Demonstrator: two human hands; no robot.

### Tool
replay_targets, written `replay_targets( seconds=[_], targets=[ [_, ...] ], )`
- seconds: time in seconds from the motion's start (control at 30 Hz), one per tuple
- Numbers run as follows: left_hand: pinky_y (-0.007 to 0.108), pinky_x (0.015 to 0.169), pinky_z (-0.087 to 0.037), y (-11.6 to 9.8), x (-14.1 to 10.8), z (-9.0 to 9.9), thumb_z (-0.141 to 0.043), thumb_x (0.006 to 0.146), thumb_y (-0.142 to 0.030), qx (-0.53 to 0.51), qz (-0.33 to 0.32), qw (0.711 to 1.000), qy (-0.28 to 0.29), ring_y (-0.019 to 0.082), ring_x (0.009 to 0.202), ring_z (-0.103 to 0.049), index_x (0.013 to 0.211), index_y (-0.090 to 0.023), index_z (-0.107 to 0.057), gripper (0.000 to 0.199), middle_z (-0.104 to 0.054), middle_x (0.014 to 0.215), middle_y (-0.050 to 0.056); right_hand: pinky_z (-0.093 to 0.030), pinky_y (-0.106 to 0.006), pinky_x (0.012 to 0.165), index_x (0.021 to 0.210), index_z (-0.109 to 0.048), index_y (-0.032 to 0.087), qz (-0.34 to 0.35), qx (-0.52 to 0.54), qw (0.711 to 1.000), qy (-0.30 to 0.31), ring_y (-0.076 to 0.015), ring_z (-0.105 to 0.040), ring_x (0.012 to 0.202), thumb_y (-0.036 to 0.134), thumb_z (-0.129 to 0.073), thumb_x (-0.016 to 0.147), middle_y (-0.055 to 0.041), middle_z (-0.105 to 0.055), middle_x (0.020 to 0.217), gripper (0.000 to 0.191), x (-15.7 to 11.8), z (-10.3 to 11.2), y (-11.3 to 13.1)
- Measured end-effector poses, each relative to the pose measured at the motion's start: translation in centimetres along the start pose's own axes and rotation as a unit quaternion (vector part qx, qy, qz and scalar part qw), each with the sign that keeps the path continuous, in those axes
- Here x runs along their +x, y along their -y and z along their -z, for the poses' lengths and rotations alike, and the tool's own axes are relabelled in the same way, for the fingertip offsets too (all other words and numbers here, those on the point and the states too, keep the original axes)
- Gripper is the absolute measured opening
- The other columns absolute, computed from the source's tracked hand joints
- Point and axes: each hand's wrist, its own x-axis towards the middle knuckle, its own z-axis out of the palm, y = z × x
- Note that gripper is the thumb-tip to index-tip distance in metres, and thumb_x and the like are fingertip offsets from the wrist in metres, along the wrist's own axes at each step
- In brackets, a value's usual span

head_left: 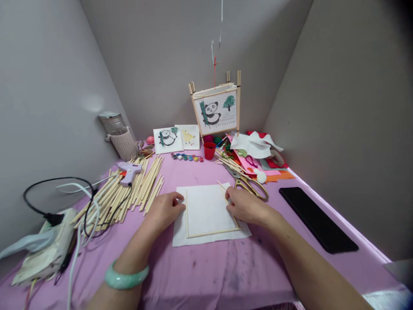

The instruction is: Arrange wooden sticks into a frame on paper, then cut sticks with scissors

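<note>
A white cloth sheet [211, 206] lies flat in front of me, with thin wooden sticks [213, 233] along its left, bottom and right sides. My left hand [168, 209] rests at the sheet's left edge, thumb and forefinger apart beside the left stick, holding nothing. At the right side, my right hand [241, 204] has its fingers closed on the right stick [236, 221], whose upper end sticks out past the fingertips. A green bangle [125, 277] circles my left wrist.
Many loose sticks [121, 193] and a glue gun [129, 172] lie left, near a cabled power strip [48, 249]. Scissors [250, 185], a red cup [209, 150], a paint strip [187, 157] and a hanging panda lantern [216, 110] are behind. A black phone [318, 218] lies right.
</note>
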Motion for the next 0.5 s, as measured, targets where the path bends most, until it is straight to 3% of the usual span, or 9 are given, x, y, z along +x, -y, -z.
replay_targets(
  seconds=[0.13,0.27,0.4,0.5],
  targets=[
    [0.028,0.064,-0.037,-0.8,-1.3,-0.2,-0.056,0.073,-0.027,-0.012,-0.009,1.0,0.004,0.018,0.071,-0.059,0.077,-0.02,-0.07,0.016,-0.069,0.075,0.003,-0.034,-0.027,0.057,0.093,-0.062,0.014,-0.011,0.001,1.0,-0.003,-0.0221,-0.063,0.078,0.027,-0.055,0.08,-0.0127,-0.069,0.089,0.019,-0.2,0.2,0.4],
    [0.027,0.06,-0.035,-1.2,-2.7,-0.7,-0.056,0.074,-0.026,-0.019,-0.016,1.0,0.012,0.017,0.067,-0.058,0.075,-0.021,-0.069,0.014,-0.068,0.071,0.001,-0.031,-0.028,0.056,0.081,-0.065,0.015,-0.025,-0.006,1.0,-0.01,-0.0221,-0.062,0.075,0.03,-0.052,0.083,-0.0121,-0.069,0.084,0.02,-0.6,0.5,0.7],
    [0.027,0.059,-0.038,-1.1,-4.2,-0.4,-0.058,0.075,-0.027,-0.049,-0.031,0.998,0.009,0.015,0.062,-0.056,0.079,-0.021,-0.07,0.014,-0.066,0.068,0.001,-0.031,-0.027,0.058,0.077,-0.065,0.018,-0.003,0.032,0.997,-0.077,-0.0181,-0.06,0.075,0.027,-0.054,0.084,-0.0058,-0.068,0.081,0.015,-1.5,0.5,0.3],
    [0.028,0.06,-0.043,-1.4,-7.0,0.7,-0.059,0.08,-0.029,-0.116,-0.095,0.988,-0.04,0.015,0.064,-0.057,0.083,-0.023,-0.069,0.013,-0.067,0.075,0.002,-0.034,-0.025,0.062,0.075,-0.063,0.02,0.045,0.121,0.983,-0.127,-0.0145,-0.057,0.072,0.026,-0.055,0.085,-0.001,-0.066,0.077,0.014,-2.2,0.0,-0.2]
  ],
)
